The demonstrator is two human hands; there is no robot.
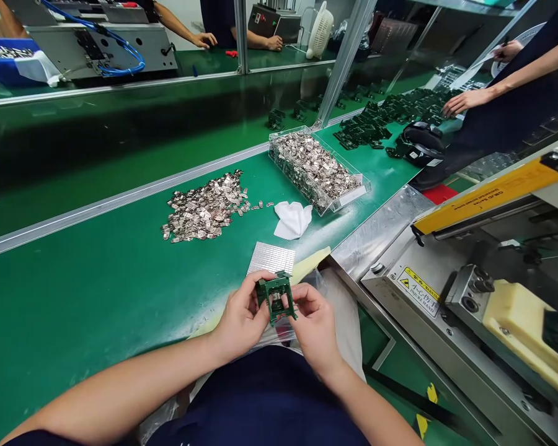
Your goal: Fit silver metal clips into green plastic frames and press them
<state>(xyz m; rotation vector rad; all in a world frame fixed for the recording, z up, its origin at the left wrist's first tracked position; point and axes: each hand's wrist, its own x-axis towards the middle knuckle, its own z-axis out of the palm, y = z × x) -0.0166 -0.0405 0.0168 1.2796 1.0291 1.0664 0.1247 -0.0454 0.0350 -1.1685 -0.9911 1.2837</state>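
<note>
Close to my body, both hands are closed on one dark green plastic frame [278,291] with an open middle. My left hand [244,314] grips its left side, thumb at the lower edge. My right hand [315,321] pinches the right side, its fingertips reaching the opening. Something small and shiny shows inside the frame, too small to name. Just beyond the hands lies a flat metallic grid plate [270,257], and behind that a crumpled white cloth [292,220]. A heap of small metal pieces [207,207] rests on the green table [97,291].
A clear plastic box [323,209] of metal pieces stands beyond the cloth. Many green frames [381,118] lie at the back right, near a co-worker's hand [467,102]. A machine with a yellow bar [488,197] borders the right. Other people's hands [205,40] show behind the partition.
</note>
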